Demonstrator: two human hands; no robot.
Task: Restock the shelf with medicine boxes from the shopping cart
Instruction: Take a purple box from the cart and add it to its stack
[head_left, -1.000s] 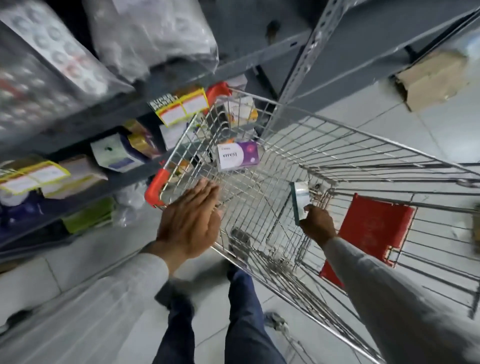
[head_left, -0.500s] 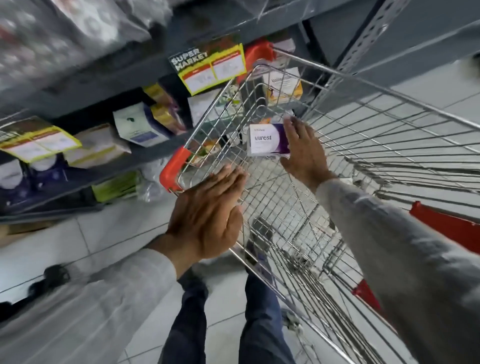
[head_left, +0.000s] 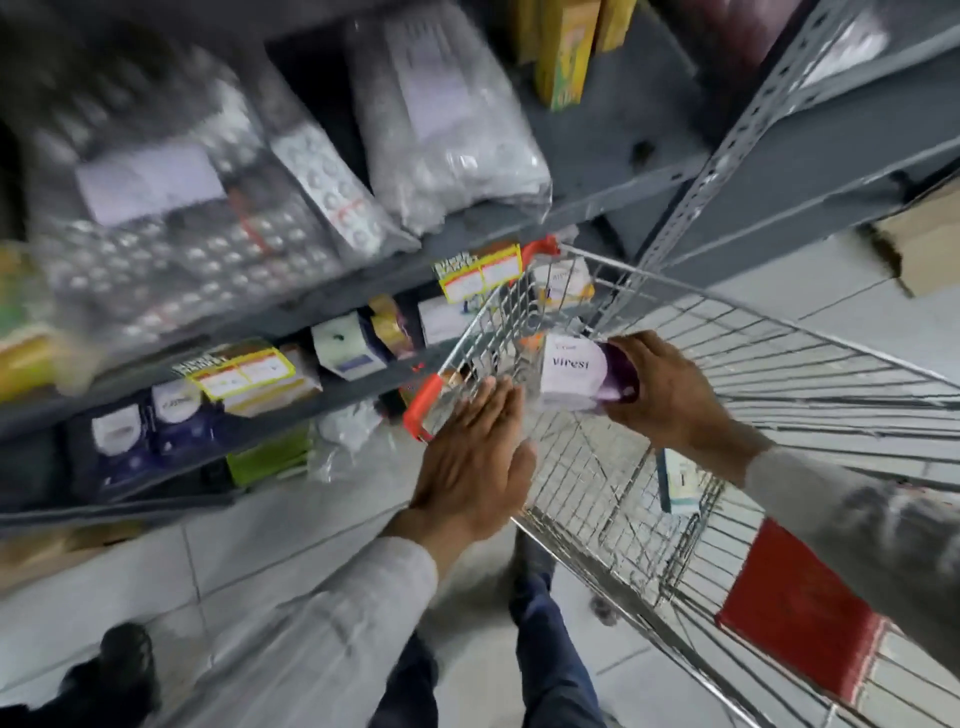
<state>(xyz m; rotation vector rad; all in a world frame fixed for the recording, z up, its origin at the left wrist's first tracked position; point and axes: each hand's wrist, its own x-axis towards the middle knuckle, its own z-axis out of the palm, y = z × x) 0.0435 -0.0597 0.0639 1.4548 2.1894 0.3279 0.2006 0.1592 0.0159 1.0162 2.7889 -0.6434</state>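
Head view. Grey metal shelf (head_left: 597, 156), tiers stocked with bagged blister packs (head_left: 447, 119) and small boxes. Wire shopping cart (head_left: 779, 364) beside shelf, red corner guard (head_left: 422, 405) near lower tier. Left hand (head_left: 475, 462) flat, fingers extended, resting on cart rim. Right hand (head_left: 665, 389) closed around white-and-purple medicine box (head_left: 576, 371), held above cart's front corner. Teal-edged box (head_left: 678, 480) upright inside cart.
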